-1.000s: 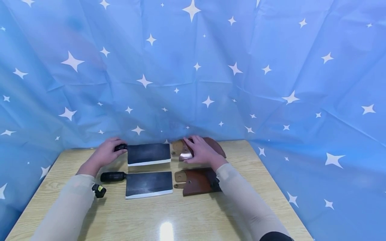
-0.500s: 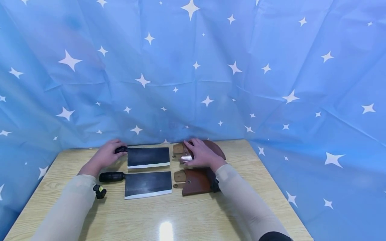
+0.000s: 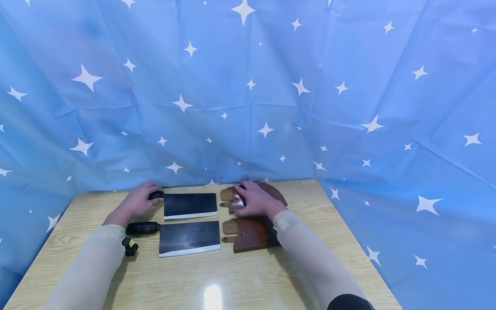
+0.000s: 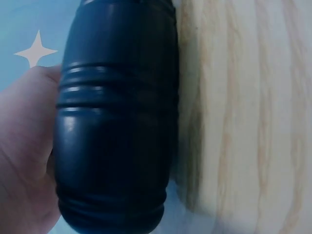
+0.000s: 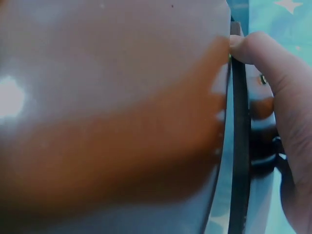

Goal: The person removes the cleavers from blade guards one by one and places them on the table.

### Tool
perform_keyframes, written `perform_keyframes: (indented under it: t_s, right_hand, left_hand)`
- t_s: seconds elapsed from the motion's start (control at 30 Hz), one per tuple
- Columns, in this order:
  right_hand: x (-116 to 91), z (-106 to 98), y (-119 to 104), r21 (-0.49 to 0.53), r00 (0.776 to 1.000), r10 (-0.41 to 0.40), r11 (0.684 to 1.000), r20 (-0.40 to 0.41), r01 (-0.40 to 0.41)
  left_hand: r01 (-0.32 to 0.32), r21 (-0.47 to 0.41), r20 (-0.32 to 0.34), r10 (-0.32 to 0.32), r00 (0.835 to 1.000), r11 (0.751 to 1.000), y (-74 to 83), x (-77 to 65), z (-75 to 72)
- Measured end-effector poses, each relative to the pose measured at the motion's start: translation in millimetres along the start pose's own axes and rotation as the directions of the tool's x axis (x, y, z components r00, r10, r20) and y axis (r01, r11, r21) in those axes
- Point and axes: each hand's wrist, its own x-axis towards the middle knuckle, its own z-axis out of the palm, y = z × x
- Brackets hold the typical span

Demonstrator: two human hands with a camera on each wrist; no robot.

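Observation:
Two cleavers lie on the table in the head view, handles to the left and white edges toward me. My left hand [image 3: 140,201] grips the black handle of the far cleaver [image 3: 190,205]. Just in front lies the near cleaver [image 3: 189,238], whose ribbed black handle [image 4: 114,131] fills much of the left wrist view. My right hand [image 3: 255,199] spans the far brown leather sheath [image 3: 274,193], thumb at its near edge, fingers over the far side. The near leather sheath [image 3: 249,236] lies partly under my right forearm and looms large in the right wrist view.
The wooden table [image 3: 170,284] ends at the back against a blue star-patterned cloth [image 3: 217,86], which also closes off both sides. Each sheath's tan strap end faces a blade tip, with a narrow gap between.
Both hands have drawn the far cleaver and far sheath slightly toward me, narrowing the gap to the near row. The near cleaver and near sheath lie about where they were.

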Motion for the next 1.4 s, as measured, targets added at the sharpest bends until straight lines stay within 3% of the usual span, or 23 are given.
perform_keyframes:
  t_s: [0.2,0.63,1.03,1.23,1.4]
  right_hand:
    - [3,5,2,-0.009,1.0,0.008,1.0,0.024,-0.007]
    - [0,9,6,0.085,0.99,0.052,0.994,0.131,-0.064]
    - [0,7,7,0.104,0.984,0.069,0.991,0.162,-0.087]
    - [-2,10,13,0.183,0.988,0.066,0.979,0.141,-0.091]
    - [-8,12,16,0.328,0.997,0.071,0.942,0.021,-0.074]
  left_hand:
    - [0.035,-0.012,0.024,-0.035,0.999,0.999,-3.0,2.4,2.9]
    - [0.118,-0.042,0.054,-0.115,0.992,0.992,-1.0,0.9,6.1]
    - [0.14,-0.017,0.054,-0.139,0.989,0.99,1.5,3.1,9.2]
    - [0.131,0.03,0.062,-0.133,0.989,0.991,12.4,6.6,6.5]
    - [0.086,0.062,0.032,-0.088,0.996,0.994,24.4,6.1,7.3]
